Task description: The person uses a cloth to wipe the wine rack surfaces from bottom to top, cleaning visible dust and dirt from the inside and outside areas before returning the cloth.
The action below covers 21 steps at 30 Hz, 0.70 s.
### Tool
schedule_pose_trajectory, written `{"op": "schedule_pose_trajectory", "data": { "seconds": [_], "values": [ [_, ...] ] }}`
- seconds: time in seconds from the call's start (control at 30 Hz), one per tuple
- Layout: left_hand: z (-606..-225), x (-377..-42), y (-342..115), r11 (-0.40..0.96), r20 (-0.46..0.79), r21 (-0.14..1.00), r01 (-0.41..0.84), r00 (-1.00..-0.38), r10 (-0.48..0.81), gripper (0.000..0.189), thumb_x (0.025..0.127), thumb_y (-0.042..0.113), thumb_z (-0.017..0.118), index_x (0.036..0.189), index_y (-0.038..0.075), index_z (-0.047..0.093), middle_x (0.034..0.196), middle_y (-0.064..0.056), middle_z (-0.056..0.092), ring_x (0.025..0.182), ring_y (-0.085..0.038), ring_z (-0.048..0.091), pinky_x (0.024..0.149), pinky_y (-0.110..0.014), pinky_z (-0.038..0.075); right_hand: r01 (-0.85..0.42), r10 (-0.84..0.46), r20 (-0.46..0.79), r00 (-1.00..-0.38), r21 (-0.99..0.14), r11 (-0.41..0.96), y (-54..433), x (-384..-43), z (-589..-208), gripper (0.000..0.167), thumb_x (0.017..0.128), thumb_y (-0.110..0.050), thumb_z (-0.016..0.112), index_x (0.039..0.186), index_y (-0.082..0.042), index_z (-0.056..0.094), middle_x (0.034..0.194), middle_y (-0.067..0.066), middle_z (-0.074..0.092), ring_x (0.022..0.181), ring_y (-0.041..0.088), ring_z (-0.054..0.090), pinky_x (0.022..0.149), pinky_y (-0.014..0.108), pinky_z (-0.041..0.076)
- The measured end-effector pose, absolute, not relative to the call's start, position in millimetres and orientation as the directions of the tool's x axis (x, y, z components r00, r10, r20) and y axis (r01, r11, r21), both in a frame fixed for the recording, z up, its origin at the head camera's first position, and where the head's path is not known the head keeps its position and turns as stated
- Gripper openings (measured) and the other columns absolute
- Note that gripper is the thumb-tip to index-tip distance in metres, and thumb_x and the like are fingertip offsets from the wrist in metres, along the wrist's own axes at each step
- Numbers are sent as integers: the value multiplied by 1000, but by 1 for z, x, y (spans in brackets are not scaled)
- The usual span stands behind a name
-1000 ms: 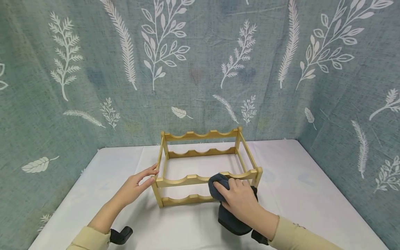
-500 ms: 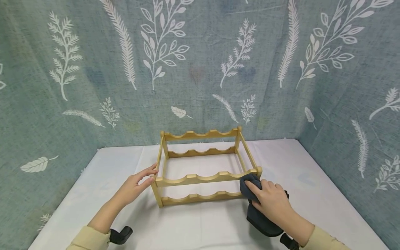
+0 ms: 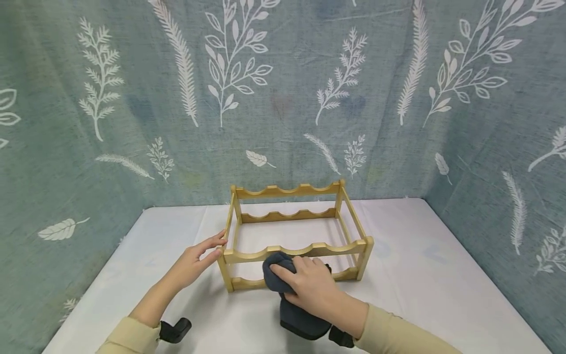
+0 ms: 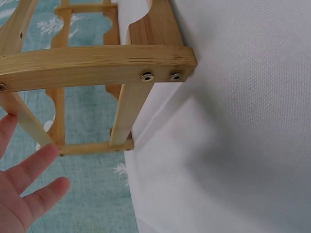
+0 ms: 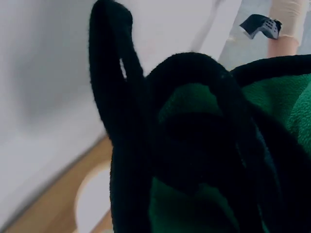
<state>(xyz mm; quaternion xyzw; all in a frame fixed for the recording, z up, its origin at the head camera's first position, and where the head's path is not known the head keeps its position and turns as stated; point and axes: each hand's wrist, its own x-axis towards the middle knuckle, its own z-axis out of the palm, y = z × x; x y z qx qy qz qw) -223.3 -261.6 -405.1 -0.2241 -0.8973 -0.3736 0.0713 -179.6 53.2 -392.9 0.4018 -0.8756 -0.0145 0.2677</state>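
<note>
A light wooden rack (image 3: 294,251) with scalloped rails stands upright on the white-covered table. My left hand (image 3: 194,264) touches its left side near the front corner. In the left wrist view, those fingers (image 4: 36,167) are spread and fairly straight, some tips on the wood. My right hand (image 3: 311,287) grips a bunched dark blue-grey cloth (image 3: 277,270) against the front upper rail, left of its middle. Part of the cloth hangs below the hand and hides some of the lower rail. Up close in the right wrist view, the folded cloth (image 5: 194,73) shows dark edging and green patches.
The white table (image 3: 411,275) extends on both sides of the rack. Blue-grey curtains (image 3: 283,113) with white leaf prints enclose the back and sides. Black wrist cameras are strapped to both wrists, the left one (image 3: 175,330) near the table's front.
My right hand slid the cloth right to the rack's front right corner, then back left past its earlier spot. My left hand stayed at the rack's left side.
</note>
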Motion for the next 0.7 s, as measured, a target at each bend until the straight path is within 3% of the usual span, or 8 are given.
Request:
{"op": "schedule_pose_trajectory", "data": {
  "seconds": [0.3, 0.53, 0.7],
  "values": [
    [-406, -225, -261, 640, 292, 630, 440, -898, 330, 28, 95, 24, 48, 120, 15, 56, 142, -7, 39, 127, -37, 38, 94, -62, 32, -676, -763, 439, -474, 373, 635, 14, -194, -401, 58, 77, -51, 66, 127, -27, 50, 88, 3, 58, 73, 18, 59, 65, 31, 49],
    [-407, -226, -259, 628, 286, 636, 447, -893, 346, 27, 95, 24, 48, 120, 15, 56, 142, -7, 39, 127, -37, 38, 94, -61, 33, -636, -729, 410, -548, 363, 681, 45, -192, -401, 59, 74, -51, 69, 126, -29, 51, 93, 6, 58, 80, 20, 61, 65, 33, 49],
    [-407, -226, -260, 630, 293, 633, 449, -893, 342, 28, 95, 22, 48, 122, 15, 55, 142, -7, 39, 127, -37, 38, 94, -61, 34, -597, -681, 457, -572, 338, 728, 85, -193, -403, 58, 70, -47, 74, 121, -28, 54, 88, 8, 58, 74, 22, 60, 60, 34, 49]
  ]
}}
